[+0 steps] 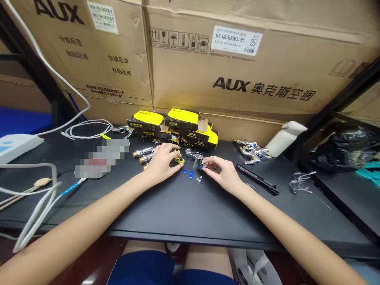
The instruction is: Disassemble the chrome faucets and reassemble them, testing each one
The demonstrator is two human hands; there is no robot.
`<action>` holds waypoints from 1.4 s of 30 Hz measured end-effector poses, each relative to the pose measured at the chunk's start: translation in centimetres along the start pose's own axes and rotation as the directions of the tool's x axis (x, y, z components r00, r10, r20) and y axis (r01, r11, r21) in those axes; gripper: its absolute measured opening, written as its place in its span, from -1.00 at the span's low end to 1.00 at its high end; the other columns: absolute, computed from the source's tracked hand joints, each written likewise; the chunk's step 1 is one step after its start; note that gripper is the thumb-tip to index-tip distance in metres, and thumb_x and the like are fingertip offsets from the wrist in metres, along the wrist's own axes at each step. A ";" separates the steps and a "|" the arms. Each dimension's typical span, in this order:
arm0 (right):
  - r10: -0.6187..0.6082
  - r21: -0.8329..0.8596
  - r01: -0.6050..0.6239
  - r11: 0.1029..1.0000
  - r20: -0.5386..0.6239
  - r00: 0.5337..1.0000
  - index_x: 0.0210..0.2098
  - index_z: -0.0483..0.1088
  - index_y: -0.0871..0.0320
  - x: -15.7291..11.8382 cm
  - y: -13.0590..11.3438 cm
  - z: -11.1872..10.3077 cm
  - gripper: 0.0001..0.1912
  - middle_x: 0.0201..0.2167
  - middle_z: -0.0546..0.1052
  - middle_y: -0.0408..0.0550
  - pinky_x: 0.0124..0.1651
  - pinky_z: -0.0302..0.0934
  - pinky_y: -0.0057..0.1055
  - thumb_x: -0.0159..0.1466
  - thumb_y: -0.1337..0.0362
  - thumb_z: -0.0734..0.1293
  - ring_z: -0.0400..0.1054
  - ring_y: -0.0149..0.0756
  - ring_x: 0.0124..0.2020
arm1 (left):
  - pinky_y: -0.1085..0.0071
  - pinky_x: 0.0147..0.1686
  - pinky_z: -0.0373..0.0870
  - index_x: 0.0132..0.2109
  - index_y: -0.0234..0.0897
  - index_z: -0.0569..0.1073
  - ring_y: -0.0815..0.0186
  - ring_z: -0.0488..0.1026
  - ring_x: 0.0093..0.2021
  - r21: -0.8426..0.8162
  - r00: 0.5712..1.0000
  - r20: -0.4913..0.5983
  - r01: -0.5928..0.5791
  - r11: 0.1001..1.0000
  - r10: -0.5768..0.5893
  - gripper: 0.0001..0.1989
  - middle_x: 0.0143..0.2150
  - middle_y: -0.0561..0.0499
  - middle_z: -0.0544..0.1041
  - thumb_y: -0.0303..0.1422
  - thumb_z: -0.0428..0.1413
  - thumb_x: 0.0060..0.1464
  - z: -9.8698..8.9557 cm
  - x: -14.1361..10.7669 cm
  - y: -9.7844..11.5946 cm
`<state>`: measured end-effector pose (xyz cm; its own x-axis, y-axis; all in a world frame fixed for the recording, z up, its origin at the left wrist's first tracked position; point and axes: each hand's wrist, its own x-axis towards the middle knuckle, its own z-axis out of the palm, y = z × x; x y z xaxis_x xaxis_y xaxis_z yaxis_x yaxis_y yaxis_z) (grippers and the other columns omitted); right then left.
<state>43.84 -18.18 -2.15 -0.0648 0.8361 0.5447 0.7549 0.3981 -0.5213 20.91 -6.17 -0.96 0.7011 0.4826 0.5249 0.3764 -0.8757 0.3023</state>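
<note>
Remotely, I see brass valve bodies [143, 155] at eleven o'clock, beside the left hand [162, 164], whose fingers [173, 152] clench a brass fitting [179, 160]; blue caps [190, 174] lie at twelve o'clock, just beside the right hand [222, 174], its fingertips [205, 163] drawn together, their grip beyond what I can tell.

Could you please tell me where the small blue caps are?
In the head view, the small blue caps lie on the black bench between the left hand and right hand, just in front of a chrome fitting.
</note>
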 end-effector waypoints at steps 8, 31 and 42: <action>-0.169 -0.158 0.179 0.971 0.072 0.983 -0.21 0.49 0.21 2.4 -0.7 2.4 -0.86 -0.15 0.50 0.07 -0.09 0.34 -0.32 0.31 0.36 0.29 0.43 -0.28 -0.16 | 0.01 0.13 0.16 -0.23 -0.22 0.51 -0.01 0.24 0.17 -0.019 1.000 0.029 0.009 1.000 -0.009 -0.81 0.14 -0.16 0.39 -0.22 0.16 0.07 0.6 1.2 -0.9; 0.574 -0.415 -0.691 0.591 -0.385 0.722 -0.51 0.39 0.24 0.9 7.3 -12.1 -0.83 -0.48 0.48 0.15 -0.20 0.27 -0.11 0.13 0.26 0.35 0.41 -0.02 -0.32 | 0.07 0.12 0.19 -0.03 -0.23 0.43 0.04 0.27 0.16 0.009 1.000 -0.009 -0.013 1.000 0.013 -0.70 0.13 -0.18 0.38 -0.18 0.07 0.16 0.0 0.4 -0.4; 0.835 -0.204 -0.879 0.430 -0.281 0.474 -0.55 0.31 0.18 -0.4 8.9 -13.6 -0.79 -0.64 0.47 -0.06 -0.56 0.35 -0.44 0.02 0.28 0.45 0.45 -0.25 -0.55 | 0.11 0.09 0.23 -0.18 -0.25 0.47 0.14 0.36 0.06 0.035 0.983 -0.086 -0.159 0.987 0.162 -0.86 0.03 -0.12 0.47 -0.36 0.02 0.21 -0.1 0.3 0.8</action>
<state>59.44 -20.13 1.93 0.7827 0.6223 0.0077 0.5150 -0.6408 -0.5693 21.42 -6.73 -0.47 0.6984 0.3338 0.6331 0.2804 -0.9415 0.1871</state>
